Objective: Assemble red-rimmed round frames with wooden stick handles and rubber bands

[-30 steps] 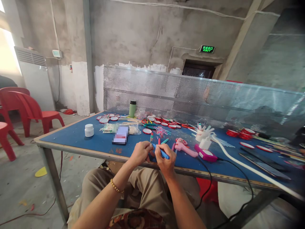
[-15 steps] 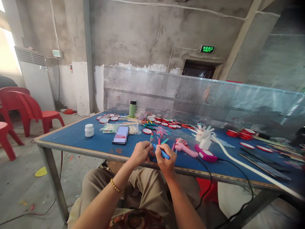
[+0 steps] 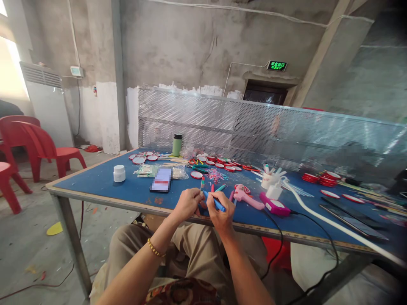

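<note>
Both of my hands meet at the near edge of the blue table. My right hand is closed around a blue marker pen that points up and left. My left hand is pinched shut on a thin stick with a red and green tip, close to the pen's tip. Other coloured pens lie on the table just beyond my fingers. A pink glue gun lies to the right of my hands.
Red round discs, a white jar, a green bottle, a white cup with sticks, a magenta device with a black cable and a phone lie on the table. A perforated metal screen stands behind. Red chairs stand at left.
</note>
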The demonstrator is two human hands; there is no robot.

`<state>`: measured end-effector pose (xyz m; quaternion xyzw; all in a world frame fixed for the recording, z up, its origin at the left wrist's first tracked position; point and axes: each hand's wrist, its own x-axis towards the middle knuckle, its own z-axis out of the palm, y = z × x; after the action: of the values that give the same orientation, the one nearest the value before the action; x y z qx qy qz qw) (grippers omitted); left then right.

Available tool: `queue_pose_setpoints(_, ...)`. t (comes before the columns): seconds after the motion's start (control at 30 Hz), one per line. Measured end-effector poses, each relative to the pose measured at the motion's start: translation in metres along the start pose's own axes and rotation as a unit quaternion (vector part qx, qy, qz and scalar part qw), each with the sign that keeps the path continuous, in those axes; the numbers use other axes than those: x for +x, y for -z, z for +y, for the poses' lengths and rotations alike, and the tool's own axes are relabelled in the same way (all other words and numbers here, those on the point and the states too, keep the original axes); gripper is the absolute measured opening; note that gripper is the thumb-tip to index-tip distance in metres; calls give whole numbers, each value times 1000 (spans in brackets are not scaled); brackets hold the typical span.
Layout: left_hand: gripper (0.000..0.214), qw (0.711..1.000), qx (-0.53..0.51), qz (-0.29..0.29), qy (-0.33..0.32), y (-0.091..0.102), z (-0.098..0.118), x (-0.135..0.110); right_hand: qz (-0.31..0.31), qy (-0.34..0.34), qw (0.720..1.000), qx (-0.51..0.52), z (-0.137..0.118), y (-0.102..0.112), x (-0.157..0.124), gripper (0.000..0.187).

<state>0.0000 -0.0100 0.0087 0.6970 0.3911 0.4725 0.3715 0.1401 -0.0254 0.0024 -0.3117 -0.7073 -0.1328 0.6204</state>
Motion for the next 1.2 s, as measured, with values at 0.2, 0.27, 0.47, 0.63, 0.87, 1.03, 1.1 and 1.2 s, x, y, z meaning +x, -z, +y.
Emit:
queue_pose_setpoints(0.2, 32, 1000, 3, 2, -4, 0, -2, 1, 1, -1, 1000, -4, 1, 0, -1, 13)
queue_pose_setpoints(0.27, 31, 1000, 5, 3, -4, 0, -3, 1, 0, -1, 1000, -6, 1, 1, -1, 12)
queue_pose_setpoints(0.47, 32, 1000, 11, 4, -4, 0, -2, 1, -4, 0, 1000, -5, 0, 0, 0, 13)
queue_pose_setpoints(0.63, 30, 1000, 9, -1, -2, 1, -1, 1, 4, 3, 1000, -7, 0, 0, 1, 14)
queue_pose_setpoints(0.87, 32, 1000, 10, -1, -1, 1, 0, 0, 5, 4, 1000, -6, -1, 1, 0, 14)
queue_pose_setpoints(1.03, 31, 1000, 9, -1, -1, 0, 0, 0, 0, 4, 1000, -9, 0, 0, 0, 14)
queue_pose_setpoints(1.1, 30, 1000, 9, -1, -1, 0, -1, 0, 2, 3, 1000, -10, 1, 0, 0, 14)
queue_pose_setpoints(1.2, 31, 1000, 11, 1, -3, 1, -1, 0, 0, 4, 1000, -10, 1, 0, -1, 14)
